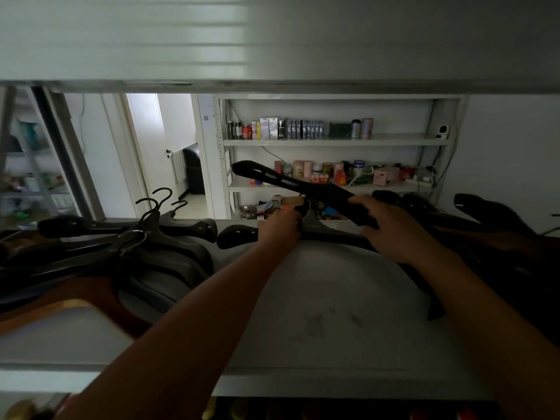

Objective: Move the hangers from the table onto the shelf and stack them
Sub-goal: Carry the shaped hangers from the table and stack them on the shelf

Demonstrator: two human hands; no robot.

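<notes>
**Hangers Mostly Shelved, One Yet to Settle**

The white shelf (333,313) fills the lower view, dim under the board above it. On its left side lies the left heap (145,250) of dark hangers, hooks sticking up and pointing several ways, with a brown wooden hanger (91,295) at the near edge. It is piled rather than neatly stacked. On the right sits the right cluster (491,213) of black hangers, overlapping along the back edge.

Between the two groups a flat hanger (239,237) rests on the shelf near its far edge, and a raised hanger (291,180) tilts above it, one end high and pointing left.

The right hand (394,234) wraps its fingers round the raised hanger's arm. The left hand (280,228) curls at the neck of the flat hanger, seemingly steadying it, though the gloom blurs the fingers.

As a judgement, the task looks well along: many hangers are up, and this one has to come down onto its mate. Tidying the left heap seems left to do, and the table is out of view, so what remains there is unknown
</notes>
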